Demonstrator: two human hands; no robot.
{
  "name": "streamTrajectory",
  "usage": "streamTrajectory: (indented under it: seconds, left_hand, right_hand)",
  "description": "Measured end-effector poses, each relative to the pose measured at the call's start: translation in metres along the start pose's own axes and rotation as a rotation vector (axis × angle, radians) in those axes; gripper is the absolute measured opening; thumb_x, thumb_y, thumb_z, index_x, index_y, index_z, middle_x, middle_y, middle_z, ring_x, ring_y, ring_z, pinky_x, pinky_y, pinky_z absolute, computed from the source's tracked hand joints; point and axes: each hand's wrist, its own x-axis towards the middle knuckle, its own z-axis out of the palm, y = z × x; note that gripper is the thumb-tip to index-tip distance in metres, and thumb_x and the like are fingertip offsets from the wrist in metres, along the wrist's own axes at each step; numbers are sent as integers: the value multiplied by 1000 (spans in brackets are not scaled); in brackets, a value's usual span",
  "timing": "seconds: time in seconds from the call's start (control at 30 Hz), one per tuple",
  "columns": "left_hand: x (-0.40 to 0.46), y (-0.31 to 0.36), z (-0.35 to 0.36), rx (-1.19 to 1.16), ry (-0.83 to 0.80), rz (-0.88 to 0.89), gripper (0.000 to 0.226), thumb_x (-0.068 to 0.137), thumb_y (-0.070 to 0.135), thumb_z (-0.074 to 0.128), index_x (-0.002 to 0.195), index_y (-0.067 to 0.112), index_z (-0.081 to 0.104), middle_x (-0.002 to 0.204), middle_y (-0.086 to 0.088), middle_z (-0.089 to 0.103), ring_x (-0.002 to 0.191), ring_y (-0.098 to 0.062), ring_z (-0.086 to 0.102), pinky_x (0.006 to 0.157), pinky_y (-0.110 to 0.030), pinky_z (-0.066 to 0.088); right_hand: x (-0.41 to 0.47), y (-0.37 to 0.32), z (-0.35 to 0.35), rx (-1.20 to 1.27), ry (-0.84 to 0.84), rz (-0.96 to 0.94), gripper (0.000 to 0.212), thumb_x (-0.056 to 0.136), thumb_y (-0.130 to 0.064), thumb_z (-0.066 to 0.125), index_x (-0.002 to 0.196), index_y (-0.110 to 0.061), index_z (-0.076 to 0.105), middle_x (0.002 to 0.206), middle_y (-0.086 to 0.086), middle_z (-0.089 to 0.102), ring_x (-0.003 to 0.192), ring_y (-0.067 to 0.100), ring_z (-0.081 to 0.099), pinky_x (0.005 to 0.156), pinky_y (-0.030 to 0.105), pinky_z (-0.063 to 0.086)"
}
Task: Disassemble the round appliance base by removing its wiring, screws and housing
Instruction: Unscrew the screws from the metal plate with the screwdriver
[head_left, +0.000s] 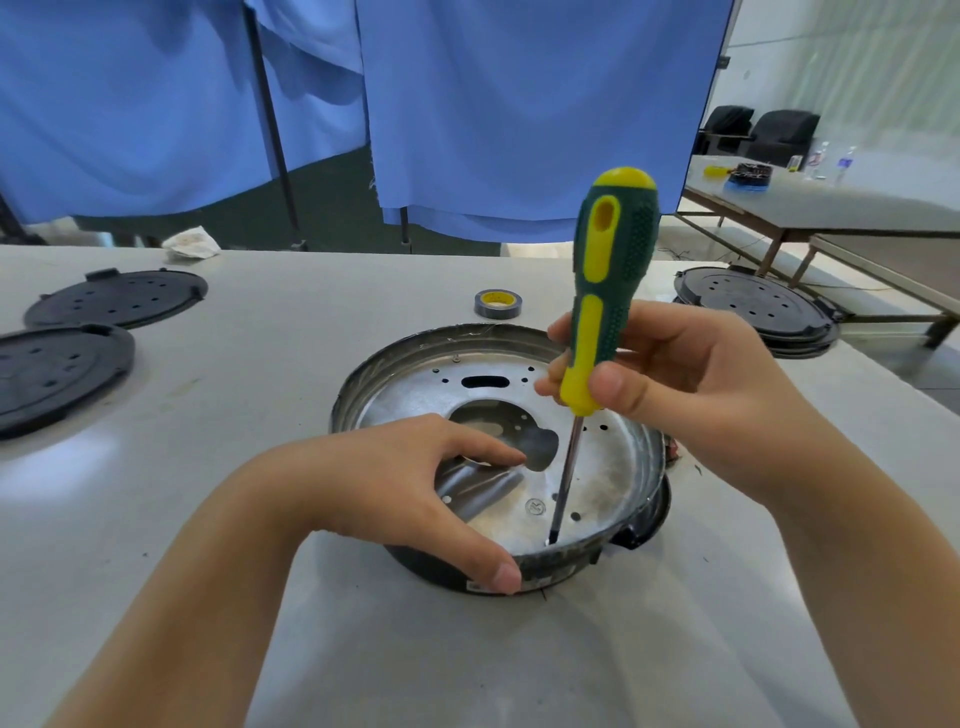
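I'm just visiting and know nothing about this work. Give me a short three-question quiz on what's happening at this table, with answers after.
1. True or false: the right hand holds the screwdriver by the lower part of its handle, tip down inside the round appliance base.
2. What does the left hand do? A) lifts the roll of tape B) grips the base's near rim, thumb outside and fingers inside C) rests flat on the table
3. Fill in: the loose black round covers to the left number ___.

Key: 1 true; 2 B; 3 two.
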Motion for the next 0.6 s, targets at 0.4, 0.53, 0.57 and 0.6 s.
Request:
streamTrajectory:
  seconds: [0.4,0.53,0.57,0.6]
  left_hand:
    - [10,25,20,-496,181,271,19,89,16,65,107,21,71,102,8,74,99,-6,68,90,-20,51]
    - [17,31,31,-702,242,327,19,91,4,59,101,15,69,91,-3,76,86,-16,73,77,-21,55]
    - [18,30,31,-746,267,337,19,90,2,58,102,12,69,91,-6,76,86,-18,73,77,-22,56]
    - [19,29,31,-776,287,347,19,90,1,58,102,11,69,92,-7,76,87,-20,73,78,-23,57]
  right_hand:
    - [1,7,-4,26,-117,-15,36,90,-15,50,125,-11,52,102,1,72,106,18,66,89,22,49]
    - [0,14,-7,55,-53,1,34,90,-16,51,124,-13,55,107,5,71,107,19,65,90,24,49]
    - [0,16,-7,66,-42,6,34,91,-16,51,124,-13,56,108,6,71,106,19,65,90,25,50]
    - [0,17,-8,72,-34,11,33,92,-16,51,124,-14,56,108,6,71,106,20,65,91,27,50]
